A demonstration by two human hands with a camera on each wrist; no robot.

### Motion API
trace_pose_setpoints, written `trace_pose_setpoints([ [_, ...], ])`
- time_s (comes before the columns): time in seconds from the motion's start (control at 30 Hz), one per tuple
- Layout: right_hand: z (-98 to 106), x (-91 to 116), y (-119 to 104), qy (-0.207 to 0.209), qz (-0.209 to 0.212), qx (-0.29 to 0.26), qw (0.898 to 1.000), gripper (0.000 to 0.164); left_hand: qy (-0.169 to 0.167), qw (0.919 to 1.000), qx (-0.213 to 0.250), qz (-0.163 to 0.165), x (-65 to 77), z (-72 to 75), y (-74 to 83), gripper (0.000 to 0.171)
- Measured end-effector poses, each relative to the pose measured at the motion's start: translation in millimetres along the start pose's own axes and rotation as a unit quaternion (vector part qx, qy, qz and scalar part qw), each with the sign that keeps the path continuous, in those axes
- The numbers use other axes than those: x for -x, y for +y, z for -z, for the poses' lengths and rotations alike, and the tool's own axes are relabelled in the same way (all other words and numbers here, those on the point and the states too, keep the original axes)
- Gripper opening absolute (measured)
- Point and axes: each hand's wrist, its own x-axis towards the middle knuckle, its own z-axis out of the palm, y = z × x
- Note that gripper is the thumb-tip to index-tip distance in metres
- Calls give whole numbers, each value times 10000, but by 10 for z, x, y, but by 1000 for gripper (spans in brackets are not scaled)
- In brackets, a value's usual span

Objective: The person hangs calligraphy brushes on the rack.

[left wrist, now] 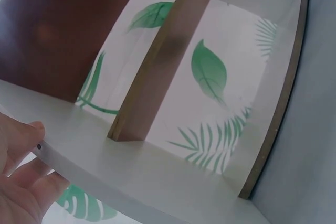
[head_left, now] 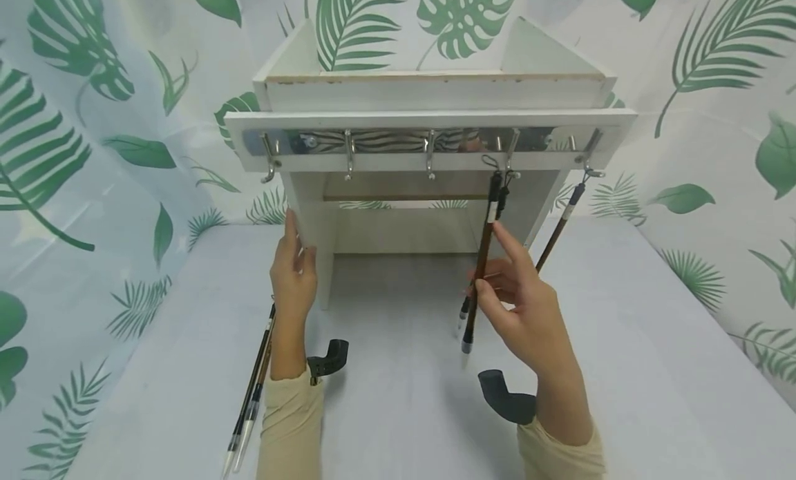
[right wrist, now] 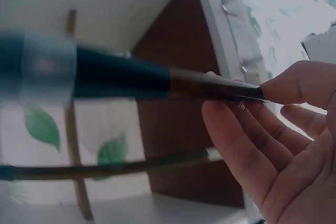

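Right of centre, below the hooked rail of a white shelf, the person's right hand pinches a brown-handled brush between thumb and fingers. The brush points tip down, its lower end slanting a little to the left; its cord loop stands just left of the fourth hook, and whether it sits on that hook cannot be told. A second brush hangs just behind the held one, partly hidden by it. A third brush hangs farther right, from the last hook.

On the left, well apart from the held brush, the left hand grips the shelf's left side panel, thumb at the front edge and fingers against the outer face. Two more brushes lie together on the pale tabletop, left of the left forearm, tips toward the near side.

A white band circles the held brush near its top; any writing there is too small to read.
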Motion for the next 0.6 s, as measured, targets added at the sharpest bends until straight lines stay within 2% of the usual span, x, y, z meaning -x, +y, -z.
trace_pose_setpoints([
  [0.17,-116,-25,16,-263,81,14,9996,68,66,9999,104,-55,9,-9,-24,60],
  [0.33,-155,-31,27,-315,76,24,9995,68,53,9999,101,-121,9,-17,-23,62],
  [0.6,-189,-15,33,-412,-69,56,9991,70,-105,9998,-22,157,4,7,1,58],
])
